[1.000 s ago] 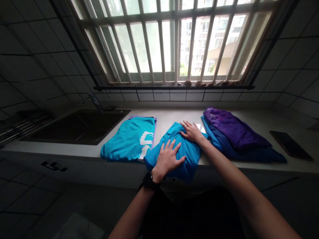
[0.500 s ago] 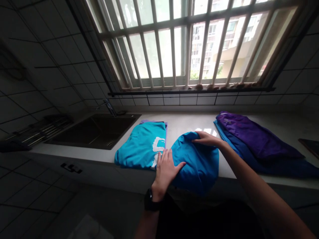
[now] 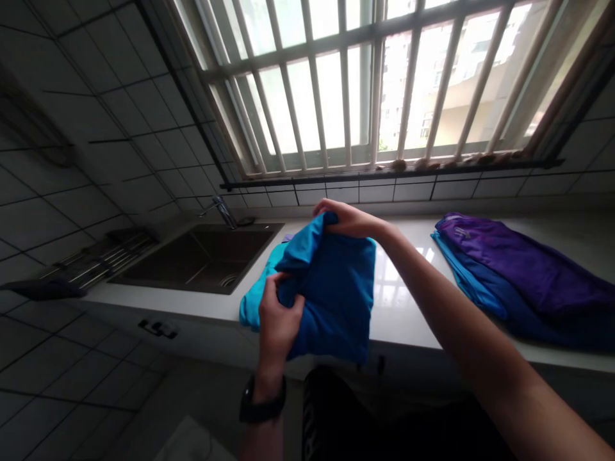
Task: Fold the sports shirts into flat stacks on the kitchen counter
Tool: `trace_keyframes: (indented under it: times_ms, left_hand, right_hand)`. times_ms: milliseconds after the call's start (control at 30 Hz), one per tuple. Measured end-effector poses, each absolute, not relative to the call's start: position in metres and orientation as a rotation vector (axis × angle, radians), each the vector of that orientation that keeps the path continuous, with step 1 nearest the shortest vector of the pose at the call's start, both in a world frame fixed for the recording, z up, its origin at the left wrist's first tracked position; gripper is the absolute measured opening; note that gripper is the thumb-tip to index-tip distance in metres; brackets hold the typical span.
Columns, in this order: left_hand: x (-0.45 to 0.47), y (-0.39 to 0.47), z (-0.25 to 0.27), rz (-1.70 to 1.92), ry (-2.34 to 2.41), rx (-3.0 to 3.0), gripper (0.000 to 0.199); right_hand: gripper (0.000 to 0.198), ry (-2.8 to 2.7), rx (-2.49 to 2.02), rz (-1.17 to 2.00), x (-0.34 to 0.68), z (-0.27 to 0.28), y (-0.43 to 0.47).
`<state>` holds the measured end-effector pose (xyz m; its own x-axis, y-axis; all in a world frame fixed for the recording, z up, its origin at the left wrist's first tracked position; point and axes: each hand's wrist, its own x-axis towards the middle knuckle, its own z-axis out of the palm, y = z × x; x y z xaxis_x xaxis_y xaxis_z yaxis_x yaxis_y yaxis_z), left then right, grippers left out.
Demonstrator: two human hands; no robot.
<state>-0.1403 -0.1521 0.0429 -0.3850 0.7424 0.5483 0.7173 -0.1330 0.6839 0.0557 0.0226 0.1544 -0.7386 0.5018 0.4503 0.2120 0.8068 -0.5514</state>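
A folded blue garment [image 3: 339,291] is held up at the counter's front edge, its lower part hanging over that edge. My left hand [image 3: 281,320], wearing a black watch [image 3: 262,400] on the wrist, grips its near left side, with thumb and fingers closed on the cloth. At the far edge my right hand [image 3: 348,219] pinches the top fold, and some of its fingertips are hidden behind it. Beneath and to the left lies a turquoise folded garment [image 3: 252,301], mostly covered by the blue one. A sliver of lilac cloth [image 3: 287,237] shows behind them.
To the right, a purple garment [image 3: 509,262] lies on blue clothes [image 3: 538,323]. A dark sink [image 3: 177,256] with a faucet [image 3: 225,211] is set into the white counter [image 3: 403,307] at left, beside a dark rack [image 3: 106,259]. A barred window [image 3: 346,96] is behind.
The blue garment has moved left and now overlaps the turquoise one. Both hands have shifted left with it; my left hand, formerly flat, has closed on the cloth. The view has shifted slightly.
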Motion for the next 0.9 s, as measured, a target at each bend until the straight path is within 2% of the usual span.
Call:
trace_keyframes:
  times_ms: [100,167,267,367,467,600,900]
  left_hand:
    - [-0.166,-0.125,0.053,1.446,2.432,1.795,0.05]
    - [-0.172,-0.11,0.045,1.199,2.511,1.944,0.052]
    - [-0.17,-0.097,0.02,0.773,2.424,2.116,0.048]
    - [-0.166,-0.095,0.0,0.547,2.394,2.149,0.051]
    - [-0.164,-0.097,-0.004,0.461,2.415,2.165,0.054]
    - [-0.151,-0.099,0.001,0.382,2.499,2.119,0.055]
    - [-0.123,-0.101,-0.001,0.482,2.504,2.07,0.062]
  right_hand:
    - [0.054,-2.309,-0.906,0.204,0.003,0.144,0.021]
    - [0.059,-2.364,-1.028,0.131,-0.021,0.122,0.007]
    - [0.059,-2.433,-1.172,0.257,-0.038,0.073,-0.015]
    - [0.062,-2.436,-1.299,0.511,-0.04,0.029,-0.025]
    - [0.066,-2.409,-1.304,0.667,-0.038,0.009,-0.021]
    - [0.067,-2.356,-1.307,0.729,-0.038,0.008,-0.014]
    - [0.069,-2.27,-1.331,0.778,-0.028,0.005,-0.01]
